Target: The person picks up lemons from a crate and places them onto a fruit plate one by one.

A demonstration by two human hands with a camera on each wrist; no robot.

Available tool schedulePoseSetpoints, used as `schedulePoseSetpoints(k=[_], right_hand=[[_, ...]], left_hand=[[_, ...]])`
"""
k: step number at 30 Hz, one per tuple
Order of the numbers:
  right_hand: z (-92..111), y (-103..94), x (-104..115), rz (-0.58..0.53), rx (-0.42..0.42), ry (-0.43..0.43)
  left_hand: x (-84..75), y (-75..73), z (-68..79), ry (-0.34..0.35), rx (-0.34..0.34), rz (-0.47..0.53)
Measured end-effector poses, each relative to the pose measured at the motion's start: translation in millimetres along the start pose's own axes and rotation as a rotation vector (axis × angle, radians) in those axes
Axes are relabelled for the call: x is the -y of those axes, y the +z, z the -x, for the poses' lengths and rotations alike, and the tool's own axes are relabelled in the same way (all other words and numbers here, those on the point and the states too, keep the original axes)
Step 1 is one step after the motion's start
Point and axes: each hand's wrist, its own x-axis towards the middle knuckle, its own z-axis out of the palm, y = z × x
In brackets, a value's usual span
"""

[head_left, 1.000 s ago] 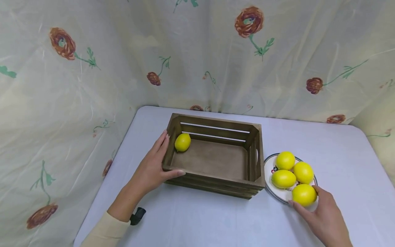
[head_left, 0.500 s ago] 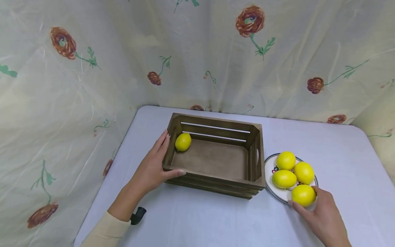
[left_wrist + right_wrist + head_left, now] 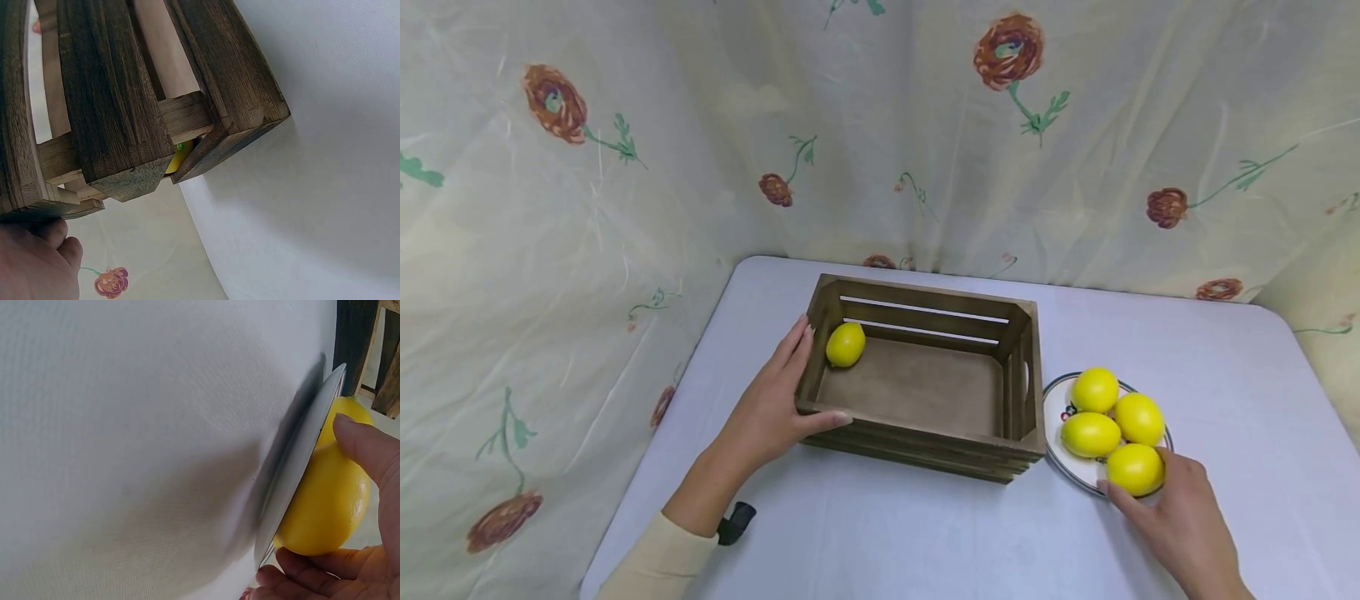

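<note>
Yellow oval lemon point(image 3: 1136, 469) sits at the plate's six o'clock edge, and the right hand point(image 3: 1180, 521) curls thumb and fingers round it. Three more yellow lemons point(image 3: 1105, 412) crowd the round patterned plate point(image 3: 1063, 458). At nine o'clock, the left hand point(image 3: 767, 412) grips the dark wooden slatted crate point(image 3: 925, 450), thumb over its rim.

A white-clothed table point(image 3: 925, 533) carries a dark slatted wooden crate point(image 3: 925, 442) near its middle, a patterned plate point(image 3: 1067, 467) just beside the crate's right end, and a small black object point(image 3: 733, 523) near the front left edge.
</note>
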Motion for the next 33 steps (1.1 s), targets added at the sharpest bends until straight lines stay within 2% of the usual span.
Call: schedulePoseSetpoints(k=[4, 13, 21, 33], right_hand=[[-0.1, 1.4, 0.4, -0.002, -0.027, -0.014], [-0.6, 3.1, 6.5, 0.009, -0.028, 0.045], [-0.9, 8.4, 7.7, -0.044, -0.04, 0.115], [3.0, 9.2, 8.5, -0.048, -0.057, 0.092]], left_hand=[[-0.3, -0.1, -0.1, 0.0, 0.0, 0.005], [1.3, -0.1, 0.1, 0.004, -0.003, 0.009], [0.9, 0.2, -0.1, 0.007, -0.003, 0.012], [1.6, 1.3, -0.1, 0.004, 0.0, 0.017]])
